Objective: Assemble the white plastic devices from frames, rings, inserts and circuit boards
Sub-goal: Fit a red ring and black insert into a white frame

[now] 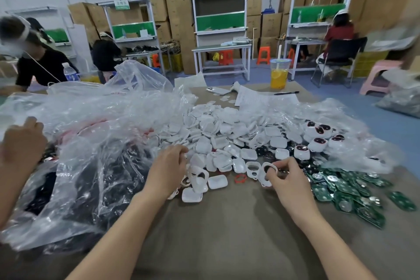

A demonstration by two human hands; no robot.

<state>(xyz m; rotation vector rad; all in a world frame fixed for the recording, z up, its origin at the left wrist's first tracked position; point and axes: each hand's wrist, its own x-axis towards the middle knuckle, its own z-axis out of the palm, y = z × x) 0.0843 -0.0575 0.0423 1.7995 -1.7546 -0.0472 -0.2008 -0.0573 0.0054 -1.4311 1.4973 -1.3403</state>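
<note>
Now right fingers [279, 165] tight on a white frame [264, 179], left fingers [180, 154] curled, hold unclear; sheet [252, 98] print illegible.

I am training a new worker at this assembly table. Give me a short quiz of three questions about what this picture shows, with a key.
1. True or false: the right hand holds a white frame.
2. Where do the green circuit boards lie? A in a cardboard box; B on the table, to the right of the right hand; C on a shelf.
3. Fill in: the loose ring lying on the table to the left of that frame is ____ in colour.
Key: 1 true; 2 B; 3 red.
</note>
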